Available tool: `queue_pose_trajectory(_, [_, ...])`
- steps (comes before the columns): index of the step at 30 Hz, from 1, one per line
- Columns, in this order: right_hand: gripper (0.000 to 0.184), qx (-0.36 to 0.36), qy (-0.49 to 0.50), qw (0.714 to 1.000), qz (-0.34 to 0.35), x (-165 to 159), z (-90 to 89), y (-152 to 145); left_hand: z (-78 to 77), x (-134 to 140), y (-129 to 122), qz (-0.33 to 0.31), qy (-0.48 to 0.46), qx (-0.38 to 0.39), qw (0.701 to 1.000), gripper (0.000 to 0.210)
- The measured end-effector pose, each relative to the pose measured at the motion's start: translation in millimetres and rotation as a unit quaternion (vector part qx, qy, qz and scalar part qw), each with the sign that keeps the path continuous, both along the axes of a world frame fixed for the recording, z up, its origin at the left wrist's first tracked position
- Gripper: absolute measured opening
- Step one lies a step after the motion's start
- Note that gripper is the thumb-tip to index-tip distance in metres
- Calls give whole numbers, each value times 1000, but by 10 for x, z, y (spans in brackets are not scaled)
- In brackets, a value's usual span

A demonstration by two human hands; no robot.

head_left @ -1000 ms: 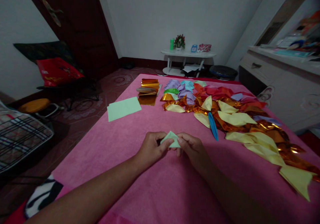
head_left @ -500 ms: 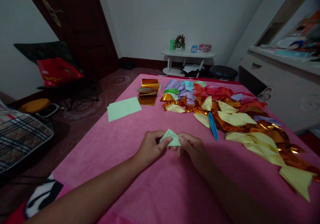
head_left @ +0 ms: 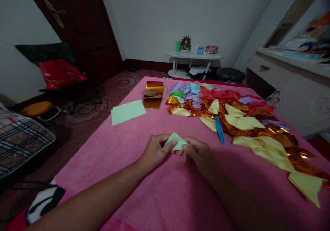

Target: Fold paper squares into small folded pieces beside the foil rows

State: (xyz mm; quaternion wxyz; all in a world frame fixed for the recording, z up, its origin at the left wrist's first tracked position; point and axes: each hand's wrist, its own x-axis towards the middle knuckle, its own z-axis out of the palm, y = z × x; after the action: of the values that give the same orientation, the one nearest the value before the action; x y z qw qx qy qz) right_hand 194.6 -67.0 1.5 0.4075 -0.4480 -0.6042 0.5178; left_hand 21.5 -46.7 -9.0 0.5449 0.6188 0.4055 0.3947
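A small pale green folded paper [head_left: 175, 140], shaped like a triangle with its point away from me, is held just over the pink cloth. My left hand [head_left: 159, 148] grips its left side, thumb on top and fingers underneath. At the paper's right corner, my right hand [head_left: 198, 151] pinches it between thumb and fingers. Ahead to the left lies a stack of flat pale green paper sheets [head_left: 128, 112]. Beyond that stack is a pile of gold foil paper [head_left: 152, 102].
Many folded paper pieces in yellow [head_left: 244, 122], gold, red, purple and blue spread over the right side of the pink-covered table [head_left: 123, 176]. A chair with a red bag [head_left: 62, 74] stands at left. A small white table [head_left: 193, 55] is by the far wall.
My right thumb has slid back toward the lower edge of the folded paper, so more of its right corner shows. The left hand has hardly moved.
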Motion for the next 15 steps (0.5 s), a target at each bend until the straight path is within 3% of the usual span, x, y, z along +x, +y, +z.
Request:
queue_pose_trajectory(6, [22,16,-22,1000,-8,0,-19,-5,12,-3,-16,-20,62,29,997,36])
queue_pose_trajectory(15, [23,21,-28,999,-4,2,-35,-19,41,4,-15,-32,58,33,997,35])
